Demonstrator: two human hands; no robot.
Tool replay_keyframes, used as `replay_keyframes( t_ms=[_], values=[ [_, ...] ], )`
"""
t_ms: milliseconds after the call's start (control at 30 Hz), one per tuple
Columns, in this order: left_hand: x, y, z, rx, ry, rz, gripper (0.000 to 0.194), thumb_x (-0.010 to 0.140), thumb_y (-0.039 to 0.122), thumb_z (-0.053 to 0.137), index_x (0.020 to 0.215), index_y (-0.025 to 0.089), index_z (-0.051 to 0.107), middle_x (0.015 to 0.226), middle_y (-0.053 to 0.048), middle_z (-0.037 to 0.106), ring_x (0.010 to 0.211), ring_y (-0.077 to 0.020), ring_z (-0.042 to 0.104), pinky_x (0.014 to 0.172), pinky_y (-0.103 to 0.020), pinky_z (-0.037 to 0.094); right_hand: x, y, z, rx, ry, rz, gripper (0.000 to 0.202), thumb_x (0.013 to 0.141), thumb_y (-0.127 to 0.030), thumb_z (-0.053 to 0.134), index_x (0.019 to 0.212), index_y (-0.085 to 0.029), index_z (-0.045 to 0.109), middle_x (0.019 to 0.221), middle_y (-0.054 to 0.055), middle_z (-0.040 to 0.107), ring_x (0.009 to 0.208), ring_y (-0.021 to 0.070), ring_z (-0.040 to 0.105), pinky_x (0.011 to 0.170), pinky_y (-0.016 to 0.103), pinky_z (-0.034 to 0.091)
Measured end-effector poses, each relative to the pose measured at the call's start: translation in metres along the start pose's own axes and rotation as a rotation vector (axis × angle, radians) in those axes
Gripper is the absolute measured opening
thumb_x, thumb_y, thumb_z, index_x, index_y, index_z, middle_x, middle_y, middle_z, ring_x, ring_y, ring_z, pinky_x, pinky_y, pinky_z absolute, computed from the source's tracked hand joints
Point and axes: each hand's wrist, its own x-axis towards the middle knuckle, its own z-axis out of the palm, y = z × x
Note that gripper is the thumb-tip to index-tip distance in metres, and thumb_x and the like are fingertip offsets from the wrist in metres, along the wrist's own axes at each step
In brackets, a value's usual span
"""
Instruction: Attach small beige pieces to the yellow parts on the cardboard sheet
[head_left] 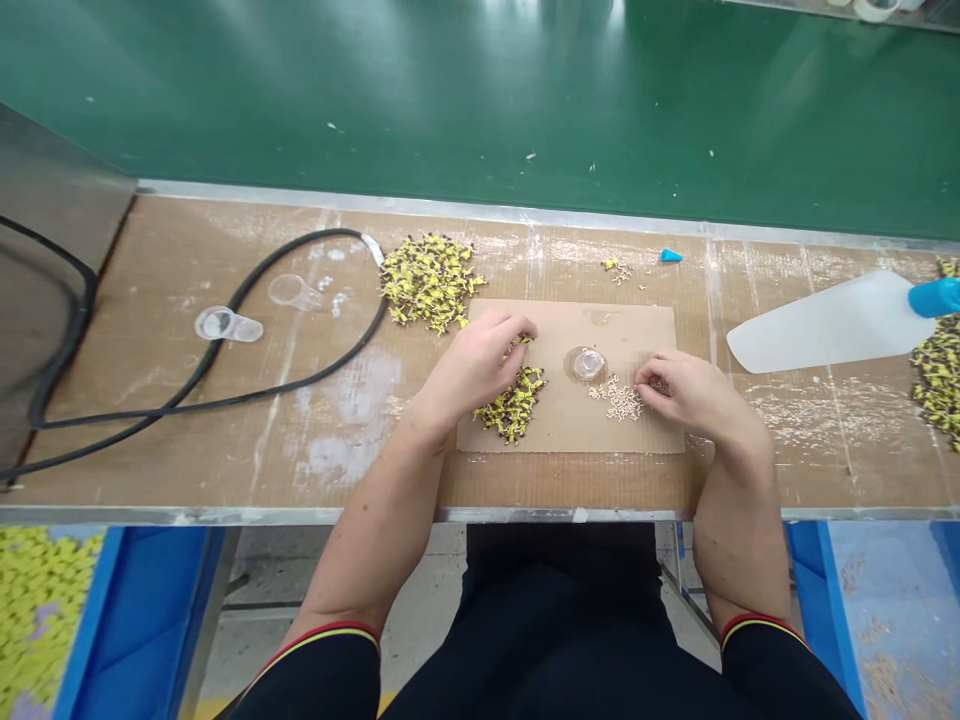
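My left hand [487, 355] is curled over the left side of a cardboard sheet [562, 430], its fingertips pinched around a small yellow-and-black piece [524, 340]. Just below it lies a small heap of similar yellow-and-black pieces [514, 408]. At the sheet's right side, the fingers of my right hand [679, 392] are closed around some small beige pieces [659, 385], partly hidden by the fingers. Loose beige pieces [622, 400] lie beside its fingertips. Between the hands sits a small round clear dish [588, 363] with a shiny surface.
A larger yellow-and-black heap [429, 282] lies at back left, near a looped black cable [270, 398] and two clear scoops [229, 325]. A white bottle [825, 322] lies on the right, and a blue cap [670, 256] behind. Blue bins [154, 610] stand below the table edge.
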Motion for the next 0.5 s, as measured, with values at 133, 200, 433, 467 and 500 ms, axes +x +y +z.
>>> replay_keyframes(
  t_ms=[133, 200, 433, 467, 500],
  values=[
    [-0.001, 0.0, -0.003, -0.016, 0.059, 0.017, 0.019, 0.095, 0.013, 0.048, 0.101, 0.015, 0.067, 0.098, -0.008, 0.074, 0.097, -0.0225, 0.068, 0.089, -0.033, 0.052, -0.005, 0.007, -0.006, 0.166, 0.046, -0.062, 0.015, 0.091, -0.024, 0.055, 0.081, -0.022, 0.066, 0.091, 0.005, 0.071, 0.082, 0.021, 0.066, 0.072, 0.036, 0.047],
    [-0.001, -0.001, -0.004, -0.027, 0.089, 0.029, 0.019, 0.096, 0.014, 0.048, 0.101, 0.015, 0.066, 0.098, -0.008, 0.074, 0.098, -0.0222, 0.068, 0.09, -0.034, 0.052, -0.01, 0.013, -0.011, 0.256, 0.113, -0.086, 0.017, 0.092, -0.03, 0.056, 0.082, -0.022, 0.067, 0.089, 0.006, 0.069, 0.075, 0.0189, 0.063, 0.069, 0.035, 0.048],
    [-0.002, -0.002, -0.008, -0.015, 0.133, 0.044, 0.019, 0.098, 0.018, 0.046, 0.1, 0.015, 0.065, 0.099, -0.009, 0.074, 0.096, -0.0223, 0.068, 0.091, -0.034, 0.052, -0.026, 0.036, -0.02, 0.282, 0.077, 0.067, 0.019, 0.086, -0.036, 0.059, 0.077, -0.022, 0.068, 0.072, 0.004, 0.07, 0.061, 0.0179, 0.058, 0.059, 0.034, 0.046],
    [-0.002, -0.002, -0.009, -0.005, 0.122, 0.037, 0.02, 0.097, 0.018, 0.046, 0.1, 0.015, 0.066, 0.098, -0.009, 0.074, 0.096, -0.023, 0.068, 0.09, -0.035, 0.053, -0.026, 0.036, -0.02, 0.293, 0.052, 0.083, 0.019, 0.087, -0.035, 0.058, 0.077, -0.022, 0.068, 0.07, 0.003, 0.07, 0.059, 0.0178, 0.059, 0.059, 0.035, 0.046],
    [-0.002, -0.002, -0.009, 0.003, 0.105, 0.027, 0.021, 0.097, 0.018, 0.045, 0.101, 0.015, 0.066, 0.098, -0.009, 0.074, 0.096, -0.0238, 0.069, 0.09, -0.036, 0.053, -0.025, 0.035, -0.018, 0.306, 0.034, 0.086, 0.018, 0.087, -0.034, 0.057, 0.079, -0.022, 0.069, 0.069, 0.003, 0.071, 0.059, 0.018, 0.06, 0.059, 0.035, 0.047]
  ],
)
